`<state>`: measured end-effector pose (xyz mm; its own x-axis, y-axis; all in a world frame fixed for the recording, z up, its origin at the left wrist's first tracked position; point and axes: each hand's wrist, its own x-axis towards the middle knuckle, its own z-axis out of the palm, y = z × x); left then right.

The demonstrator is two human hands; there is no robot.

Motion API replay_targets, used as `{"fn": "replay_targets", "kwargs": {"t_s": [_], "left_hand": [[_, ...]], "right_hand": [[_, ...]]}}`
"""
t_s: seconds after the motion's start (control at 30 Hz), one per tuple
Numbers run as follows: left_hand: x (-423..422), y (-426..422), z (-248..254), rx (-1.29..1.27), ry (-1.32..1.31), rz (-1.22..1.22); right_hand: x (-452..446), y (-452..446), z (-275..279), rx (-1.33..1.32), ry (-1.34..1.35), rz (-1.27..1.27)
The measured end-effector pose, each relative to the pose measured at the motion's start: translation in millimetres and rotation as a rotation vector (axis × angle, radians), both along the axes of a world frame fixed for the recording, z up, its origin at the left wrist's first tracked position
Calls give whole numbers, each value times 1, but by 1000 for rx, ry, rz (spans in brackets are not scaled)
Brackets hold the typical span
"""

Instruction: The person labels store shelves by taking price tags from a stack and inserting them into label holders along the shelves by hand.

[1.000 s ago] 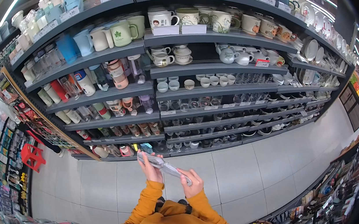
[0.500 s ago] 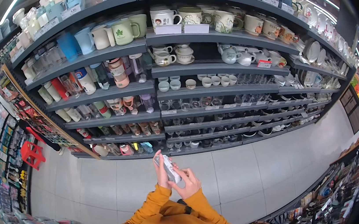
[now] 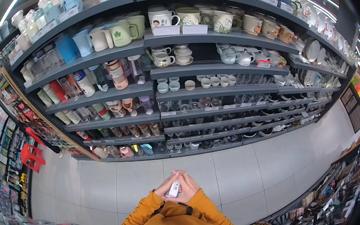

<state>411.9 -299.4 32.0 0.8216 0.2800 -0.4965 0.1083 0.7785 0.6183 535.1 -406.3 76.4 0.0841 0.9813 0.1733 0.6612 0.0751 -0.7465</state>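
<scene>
While my left hand (image 3: 164, 188) and right hand (image 3: 188, 188) are cupped together around this little packet (image 3: 174, 192), meeting at its far end, most of it's hidden even from me, so honestly can't tell you what's inside. It's held up right in front of my body, over the tiled floor (image 3: 244, 175), with a white label (image 3: 175, 187) facing up between my palms, printed with what looks like a 4.50. Biggest risk imo is a plain old drop: the wrap looks slick, and if both palms loosened at once it'd probably slide out the gap and smack the tiles. Squeezing too hard might crease the label too, and my fingers already cover bits of the packet, so reading it all would mean shifting my grip. Then there's the shelf unit (image 3: 226, 42) ahead, well apart from my hands but loaded with breakables: a green leaf mug (image 3: 123, 33), a pale blue teapot (image 3: 228, 54), small bowls or cups (image 3: 189, 85) lower down. One careless elbow up close and I'd guess something chips. Off to the left a red stool (image 3: 32, 158) sits by the end of the unit, a likely shin-catcher, and on my right a packed rack (image 3: 310, 216) lines the aisle, so a wide turn there could easily snag a sleeve (image 3: 148, 204).
</scene>
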Motion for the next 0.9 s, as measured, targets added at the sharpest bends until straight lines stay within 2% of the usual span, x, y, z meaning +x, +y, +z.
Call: {"fn": "replay_targets", "kwargs": {"t_s": [0.03, 0.13, 0.2, 0.3, 0.47, 0.7, 0.8, 0.9], "left_hand": [[-1, -1, 4, 24, -24, 11], [-1, 0, 11, 67, -82, 6], [-5, 5, 9, 54, -100, -41], [-3, 2, 7, 162, -88, -58], [-4, 2, -10, 95, -93, -85], [3, -11, 5, 119, -120, -17], [1, -8, 9, 59, 68, -105], [-7, 4, -6, -66, -67, -258]], "right_hand": [[0, 0, 3, -63, 6, 17], [4, 2, 10, 76, -11, 101], [5, 5, -2, 87, -9, 103], [5, 7, -14, 67, -26, 97], [4, 1, -8, 102, -23, 111], [7, 4, -8, 61, -33, 43], [20, 2, 2, 37, -65, 29], [24, 0, 1, 20, -136, 105]]}}
